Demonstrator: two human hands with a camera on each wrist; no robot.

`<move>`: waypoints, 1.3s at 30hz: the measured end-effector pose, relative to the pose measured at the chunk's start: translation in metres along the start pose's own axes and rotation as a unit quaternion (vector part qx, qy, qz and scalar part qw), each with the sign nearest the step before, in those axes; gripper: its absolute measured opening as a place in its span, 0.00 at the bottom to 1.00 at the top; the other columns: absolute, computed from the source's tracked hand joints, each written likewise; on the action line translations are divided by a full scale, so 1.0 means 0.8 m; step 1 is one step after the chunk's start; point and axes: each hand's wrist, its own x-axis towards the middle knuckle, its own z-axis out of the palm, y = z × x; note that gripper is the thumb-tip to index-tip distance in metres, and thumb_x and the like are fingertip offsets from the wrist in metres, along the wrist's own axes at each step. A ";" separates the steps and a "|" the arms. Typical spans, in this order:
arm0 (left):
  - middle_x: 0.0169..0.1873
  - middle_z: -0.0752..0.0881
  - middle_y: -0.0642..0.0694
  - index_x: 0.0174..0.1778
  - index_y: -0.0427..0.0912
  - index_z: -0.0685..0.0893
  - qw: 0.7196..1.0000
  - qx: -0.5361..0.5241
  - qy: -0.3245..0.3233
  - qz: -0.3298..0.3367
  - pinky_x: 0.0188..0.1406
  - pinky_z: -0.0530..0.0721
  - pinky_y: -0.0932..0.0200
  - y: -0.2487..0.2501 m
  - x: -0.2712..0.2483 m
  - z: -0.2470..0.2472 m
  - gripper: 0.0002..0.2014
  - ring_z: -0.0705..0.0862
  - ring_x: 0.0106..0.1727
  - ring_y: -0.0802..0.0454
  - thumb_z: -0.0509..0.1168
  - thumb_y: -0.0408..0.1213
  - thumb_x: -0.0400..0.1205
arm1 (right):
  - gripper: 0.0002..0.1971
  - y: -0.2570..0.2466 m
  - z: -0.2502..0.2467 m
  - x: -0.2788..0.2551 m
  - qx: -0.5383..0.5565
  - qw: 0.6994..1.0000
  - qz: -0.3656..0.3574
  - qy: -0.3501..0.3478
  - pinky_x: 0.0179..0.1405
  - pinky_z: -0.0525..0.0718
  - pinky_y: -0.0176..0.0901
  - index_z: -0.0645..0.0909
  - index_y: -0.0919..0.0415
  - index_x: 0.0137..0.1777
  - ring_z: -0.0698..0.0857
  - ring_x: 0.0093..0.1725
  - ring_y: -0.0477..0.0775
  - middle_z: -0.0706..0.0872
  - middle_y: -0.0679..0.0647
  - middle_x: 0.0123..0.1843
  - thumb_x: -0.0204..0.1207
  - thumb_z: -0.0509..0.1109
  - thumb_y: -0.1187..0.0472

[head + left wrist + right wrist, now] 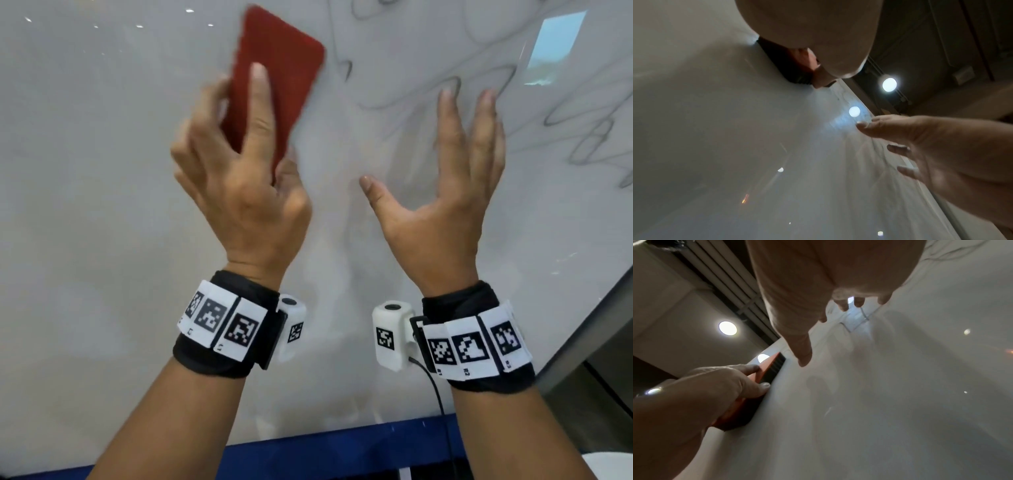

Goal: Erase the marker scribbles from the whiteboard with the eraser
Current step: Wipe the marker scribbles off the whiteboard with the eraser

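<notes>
My left hand [239,164] grips a red eraser [277,78] and holds its dark pad flat against the whiteboard [85,171]; the index finger lies along the eraser's back. In the right wrist view the eraser [764,374] shows an orange back and a black pad on the board. Grey marker scribbles [479,78] cover the board's upper right. My right hand [455,178] is open, fingers spread and straight, held up against or just off the board among the scribbles. The left half of the board looks wiped.
A blue strip [342,452] runs along the board's lower edge. The board's grey frame [582,325] slants down at the right. A bright window reflection [555,44] sits at the upper right. Ceiling lamps [889,84] show beyond the board's top edge.
</notes>
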 end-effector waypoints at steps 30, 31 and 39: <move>0.70 0.79 0.36 0.76 0.45 0.80 0.994 0.017 -0.025 0.106 0.58 0.74 0.39 -0.002 0.014 0.005 0.30 0.70 0.66 0.39 0.70 0.31 0.75 | 0.48 -0.047 0.011 0.067 -0.062 0.993 -0.079 -0.054 0.83 0.57 0.70 0.62 0.49 0.86 0.50 0.87 0.65 0.54 0.63 0.89 0.67 0.77 0.36; 0.71 0.79 0.37 0.76 0.45 0.80 0.996 0.018 -0.011 0.085 0.59 0.73 0.40 -0.007 0.021 0.004 0.31 0.70 0.66 0.40 0.70 0.32 0.74 | 0.49 -0.046 0.011 0.067 -0.072 0.992 -0.079 -0.062 0.83 0.57 0.70 0.61 0.48 0.86 0.49 0.87 0.64 0.52 0.62 0.89 0.68 0.77 0.35; 0.71 0.79 0.37 0.76 0.45 0.80 0.993 0.015 -0.017 0.113 0.58 0.73 0.40 0.004 0.028 0.003 0.31 0.70 0.66 0.39 0.70 0.29 0.73 | 0.49 -0.045 0.005 0.067 -0.081 0.991 -0.081 -0.072 0.84 0.56 0.69 0.59 0.45 0.87 0.48 0.88 0.62 0.51 0.60 0.89 0.68 0.76 0.35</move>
